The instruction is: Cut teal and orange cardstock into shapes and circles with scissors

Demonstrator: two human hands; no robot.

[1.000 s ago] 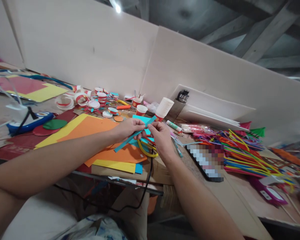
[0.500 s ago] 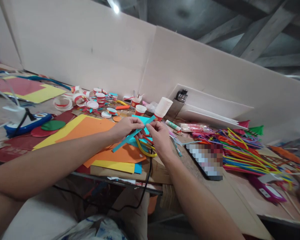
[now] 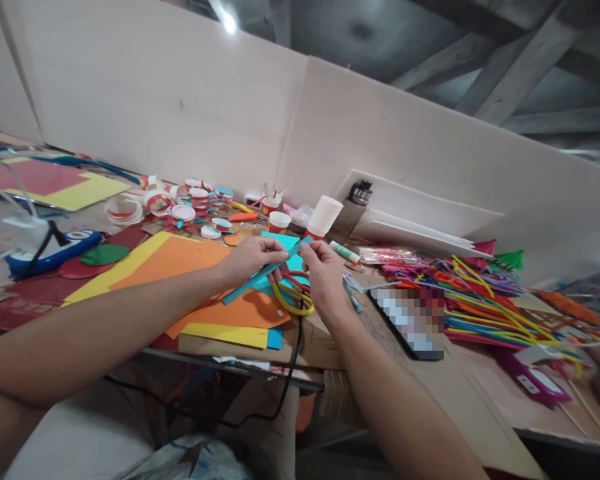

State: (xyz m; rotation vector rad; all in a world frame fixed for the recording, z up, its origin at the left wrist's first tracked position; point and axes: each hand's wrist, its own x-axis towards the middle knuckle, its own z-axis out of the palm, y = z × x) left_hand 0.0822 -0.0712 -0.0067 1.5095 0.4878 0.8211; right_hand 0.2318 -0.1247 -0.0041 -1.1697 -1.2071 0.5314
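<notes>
Right hand [image 3: 325,272] shifted away from left hand [image 3: 251,259] | Both hands' fingers [image 3: 277,256] pinching blue strip [image 3: 245,286] | Orange sheet [image 3: 240,310] below

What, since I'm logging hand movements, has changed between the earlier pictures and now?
The right hand has shifted slightly away from the left hand, toward the upper end of the blue strip, widening the gap. Both hands still hold the strip; nothing was visibly let go. The cup stack and orange paper stay put.

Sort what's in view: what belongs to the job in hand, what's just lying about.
In the job: blue strip, left hand pinching it, right hand at its upper end.
Probably lying about: dark bottle, green disc, purple device, coloured stems.
</notes>
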